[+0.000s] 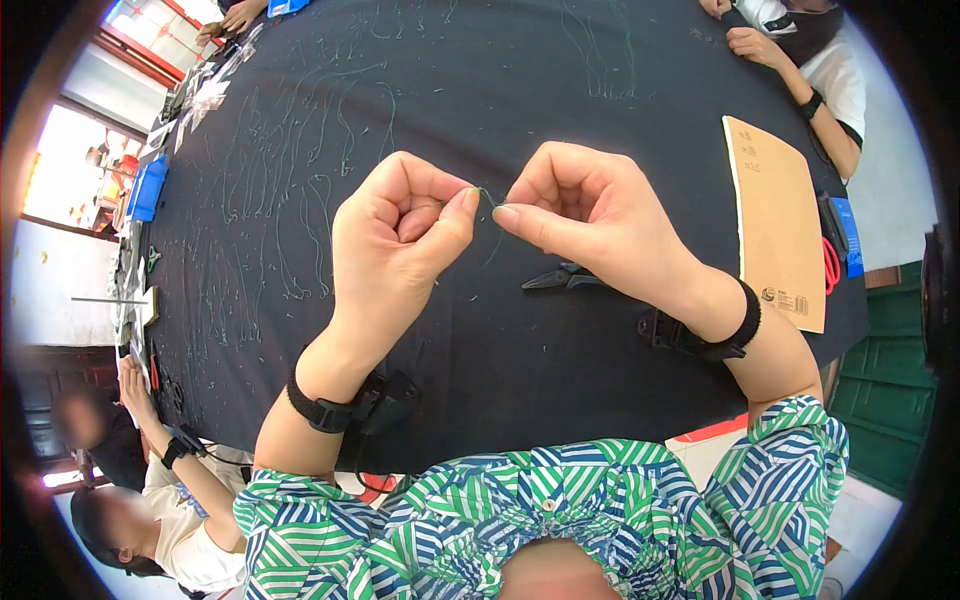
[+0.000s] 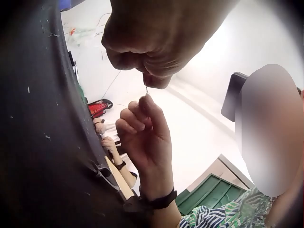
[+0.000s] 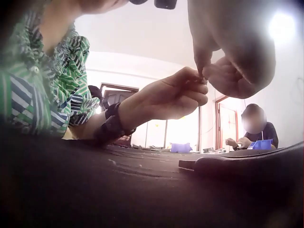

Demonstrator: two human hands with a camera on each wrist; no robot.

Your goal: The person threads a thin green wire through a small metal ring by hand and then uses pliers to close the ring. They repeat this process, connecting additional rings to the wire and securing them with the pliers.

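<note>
Patterned green, white and blue clothing [image 1: 450, 530] is seen nearest the camera, along the lower edge of the head view, with dark cloth [image 1: 500, 370] spread beyond it. On the left, many fine green strands [image 1: 329, 195] are laid out in rows and loose loops; these may be taken as pieces already dealt with, though this is judged only from how they lie. Toward the middle, one thread [image 1: 488, 196] is held up off the cloth, a loose tail hanging below; that piece is judged unfinished, being gripped rather than laid with the others. Whether a knot has been formed in it cannot be made out, so fine is the strand and so dim the wrist views. By the left hand [image 1: 400, 215], the thread is pinched between thumb and forefinger, their tips together, the remaining fingers being curled toward the palm. By the right hand [image 1: 600, 215], it is likewise pinched between thumb and forefinger, a small gap being left between the two hands. Beneath the right hand, pliers [image 1: 560, 278] are laid on the cloth, not gripped. Farther right, a tan pad [image 1: 780, 220] is laid flat.
</note>
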